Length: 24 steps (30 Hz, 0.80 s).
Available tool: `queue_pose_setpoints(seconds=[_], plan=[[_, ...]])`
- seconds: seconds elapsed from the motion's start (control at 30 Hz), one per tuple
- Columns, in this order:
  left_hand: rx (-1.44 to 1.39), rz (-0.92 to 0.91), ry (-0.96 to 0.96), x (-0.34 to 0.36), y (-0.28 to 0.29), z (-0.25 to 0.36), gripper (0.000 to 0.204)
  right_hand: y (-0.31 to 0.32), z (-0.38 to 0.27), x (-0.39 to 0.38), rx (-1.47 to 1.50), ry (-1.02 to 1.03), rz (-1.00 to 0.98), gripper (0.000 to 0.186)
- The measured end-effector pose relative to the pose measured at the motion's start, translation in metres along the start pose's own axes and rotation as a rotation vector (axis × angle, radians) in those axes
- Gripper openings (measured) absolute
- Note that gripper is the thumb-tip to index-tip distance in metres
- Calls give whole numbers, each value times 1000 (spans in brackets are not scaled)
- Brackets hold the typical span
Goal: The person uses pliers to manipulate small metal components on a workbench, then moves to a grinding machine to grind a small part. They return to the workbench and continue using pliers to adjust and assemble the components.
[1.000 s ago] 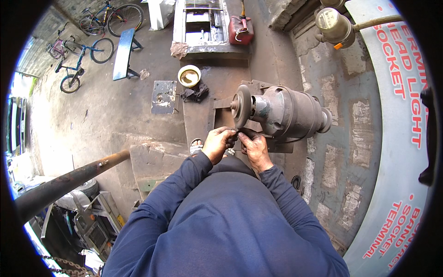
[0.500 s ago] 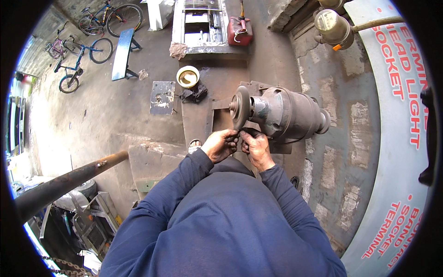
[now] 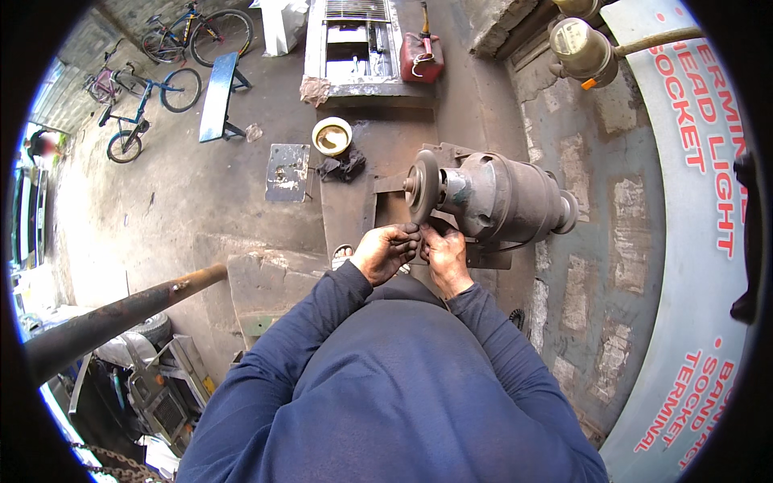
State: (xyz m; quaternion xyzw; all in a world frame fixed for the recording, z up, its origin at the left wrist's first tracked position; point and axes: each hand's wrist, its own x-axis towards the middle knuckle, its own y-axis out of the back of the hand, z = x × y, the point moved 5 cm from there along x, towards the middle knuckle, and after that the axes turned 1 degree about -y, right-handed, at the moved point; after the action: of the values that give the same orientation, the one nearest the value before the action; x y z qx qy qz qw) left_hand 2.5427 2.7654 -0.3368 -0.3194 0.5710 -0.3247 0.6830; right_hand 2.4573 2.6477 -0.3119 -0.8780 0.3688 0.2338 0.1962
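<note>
A grimy bench grinder [image 3: 503,197] with a round wheel [image 3: 423,185] at its near-left end is mounted on a metal base in front of me. My left hand [image 3: 386,251] is just below the wheel, its fingertips pinched and its other fingers curled. My right hand [image 3: 443,258] is beside it, thumb and fingers closed at the wheel's lower edge. Whatever the fingertips hold is too small and too hidden to make out. My fingertips are close together, and I cannot tell whether they touch the wheel.
A cream bucket [image 3: 344,127] and dark rag [image 3: 345,167] lie beyond, near a small stool [image 3: 283,169]. Behind are a red jerrycan [image 3: 423,66], a blue bench [image 3: 216,101] and bicycles [image 3: 133,129]. A pipe [image 3: 129,311] crosses lower left; a meter [image 3: 580,48] and lettered sign [image 3: 668,241] line the right.
My right hand has shifted slightly, its fingers moving up toward the wheel's lower edge. My left hand stays nearly in place. A blurred figure has appeared at the far left edge.
</note>
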Motion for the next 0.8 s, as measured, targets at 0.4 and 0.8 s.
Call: queue_pose_setpoints(seconds=[0.4,0.8], plan=[[68,-39,-126,-15,-18,-1,20,-1,-21,-25,-398,353,33,21],[794,190,-624,-10,-4,5,18,3,1,-19,-134,44,-45,31]])
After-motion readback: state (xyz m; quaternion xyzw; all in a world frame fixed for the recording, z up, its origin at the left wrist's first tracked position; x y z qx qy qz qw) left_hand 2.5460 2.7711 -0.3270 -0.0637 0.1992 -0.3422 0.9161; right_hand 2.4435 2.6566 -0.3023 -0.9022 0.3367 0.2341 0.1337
